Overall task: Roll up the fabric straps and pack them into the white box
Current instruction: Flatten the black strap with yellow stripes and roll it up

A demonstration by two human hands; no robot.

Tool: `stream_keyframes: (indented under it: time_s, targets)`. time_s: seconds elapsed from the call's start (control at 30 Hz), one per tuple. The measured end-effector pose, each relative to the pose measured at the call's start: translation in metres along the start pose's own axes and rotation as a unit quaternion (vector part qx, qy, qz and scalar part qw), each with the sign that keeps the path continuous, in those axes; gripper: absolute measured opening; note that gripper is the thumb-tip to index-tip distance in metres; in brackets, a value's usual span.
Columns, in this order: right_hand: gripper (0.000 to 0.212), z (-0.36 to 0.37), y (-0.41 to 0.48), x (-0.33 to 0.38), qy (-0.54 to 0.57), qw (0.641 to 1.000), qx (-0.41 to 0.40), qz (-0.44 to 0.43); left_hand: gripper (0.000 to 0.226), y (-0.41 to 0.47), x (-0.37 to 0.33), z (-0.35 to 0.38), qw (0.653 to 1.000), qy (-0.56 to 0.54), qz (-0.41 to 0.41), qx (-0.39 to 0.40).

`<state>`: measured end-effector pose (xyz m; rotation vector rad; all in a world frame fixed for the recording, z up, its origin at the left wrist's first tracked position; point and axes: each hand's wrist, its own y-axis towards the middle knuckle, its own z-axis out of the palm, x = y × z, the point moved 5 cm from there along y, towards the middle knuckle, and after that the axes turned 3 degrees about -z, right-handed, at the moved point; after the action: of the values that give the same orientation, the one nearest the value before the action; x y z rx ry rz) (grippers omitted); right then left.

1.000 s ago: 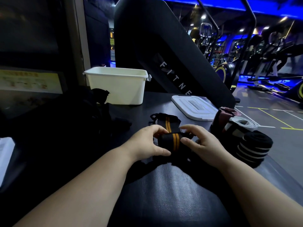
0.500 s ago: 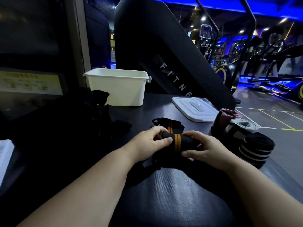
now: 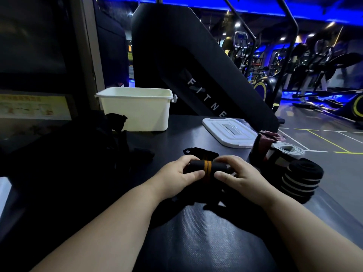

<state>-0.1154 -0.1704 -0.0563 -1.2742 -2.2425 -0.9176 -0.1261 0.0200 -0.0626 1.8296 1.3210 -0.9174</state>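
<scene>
A slanted black machine panel (image 3: 196, 71) with pale lettering fills the back of the view. In front of it lies the dark textured tabletop (image 3: 196, 238), which carries everything else. On its left side sits a dark heap (image 3: 78, 154); the light there is too poor to tell what it is, though it may be more fabric.

The white box (image 3: 135, 112) stands upright and open at the far side of the tabletop, well apart from the hands. Its white lid (image 3: 229, 132) lies flat to the right of it. Three rolled straps are grouped near the right edge: a black roll with white stripes (image 3: 302, 179) nearest, a white-and-grey roll (image 3: 284, 152) behind it, and a maroon roll (image 3: 263, 142) beside the lid.

The left hand (image 3: 174, 177) and right hand (image 3: 243, 179) meet at the middle of the tabletop, both curled round the black strap with orange stripes (image 3: 206, 169). The strap forms a short roll lying crosswise between them. Each hand's fingers curve over the top and far side of the roll, while the left thumb (image 3: 196, 174) and right thumb (image 3: 223, 175) press its near side, so each hand pinches one end. The orange stripes show in the gap between the two thumbs. The strap's loose end (image 3: 200, 152) lies flat on the tabletop just beyond the fingertips.
</scene>
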Motion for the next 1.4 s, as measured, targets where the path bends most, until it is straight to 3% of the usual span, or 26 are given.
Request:
stream_keyframes:
  time_s: [0.13,0.27,0.43,0.57,0.77,0.9,1.07,1.2,1.4]
  targets:
    - [0.055,0.001,-0.004,0.009,0.021,0.999,0.025,-0.024,0.019,0.004,0.003,0.001,0.999,0.028,-0.006,-0.016]
    - [0.048,-0.001,0.000,0.006,0.001,1.000,0.021,-0.021,0.028,0.008,0.002,0.000,0.997,0.076,-0.004,-0.026]
    - [0.039,0.001,0.000,0.004,0.044,0.999,0.031,0.004,0.045,0.001,0.002,0.001,1.000,-0.014,0.005,-0.004]
    - [0.035,0.002,0.001,0.004,0.037,0.999,0.016,0.012,0.019,0.002,0.000,0.003,1.000,-0.002,0.005,0.007]
    - [0.062,0.004,-0.004,0.009,-0.009,0.999,0.030,-0.034,0.017,0.010,0.006,0.005,0.999,0.046,-0.027,-0.010]
    - [0.059,0.002,-0.002,0.010,-0.001,0.999,0.034,-0.041,0.026,0.011,0.008,0.008,0.997,0.070,-0.028,-0.023]
    - [0.038,0.002,0.003,0.011,-0.026,0.999,0.015,-0.024,0.063,0.001,0.003,0.005,0.994,0.105,0.040,0.012]
    - [0.031,0.002,0.008,0.011,-0.069,0.997,-0.005,-0.029,0.053,0.004,0.005,0.001,0.995,0.095,0.038,0.012]
    - [0.055,0.001,0.003,0.012,-0.090,0.995,0.013,-0.031,0.054,0.010,0.016,-0.001,0.997,0.064,-0.032,0.004]
